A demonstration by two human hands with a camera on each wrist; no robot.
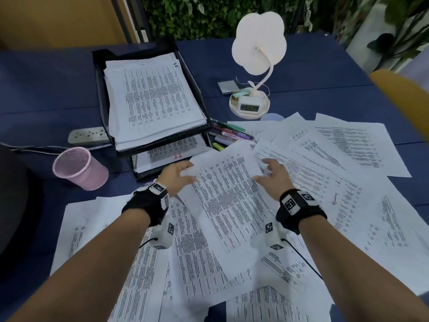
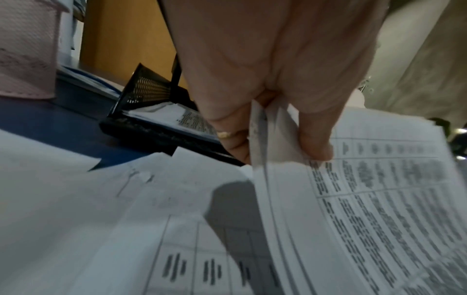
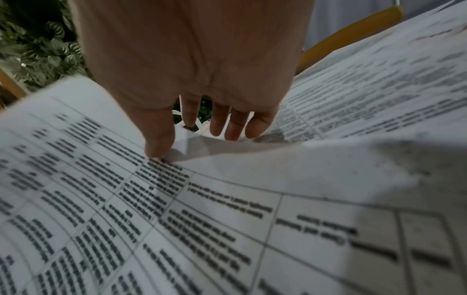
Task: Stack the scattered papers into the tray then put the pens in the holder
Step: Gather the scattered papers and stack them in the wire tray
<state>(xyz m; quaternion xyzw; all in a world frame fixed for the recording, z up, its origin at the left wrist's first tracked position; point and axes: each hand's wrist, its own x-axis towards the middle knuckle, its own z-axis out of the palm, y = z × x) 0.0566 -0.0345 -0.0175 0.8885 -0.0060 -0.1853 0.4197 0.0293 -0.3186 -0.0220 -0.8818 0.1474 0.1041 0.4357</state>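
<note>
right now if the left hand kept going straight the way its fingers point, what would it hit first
Probably the black paper tray. The left hand, pinching a bundle of papers, points up-table toward the tray's lower tier, which sits just ahead. How high the hand is held is unclear.

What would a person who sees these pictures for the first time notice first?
Printed papers cover most of the blue table, and both hands lift a bundle at the centre: the left hand pinches its left edge, the right hand touches its right edge. Behind them, a black tray already holds a stack. A white flower-shaped lamp stands to its right.
</note>
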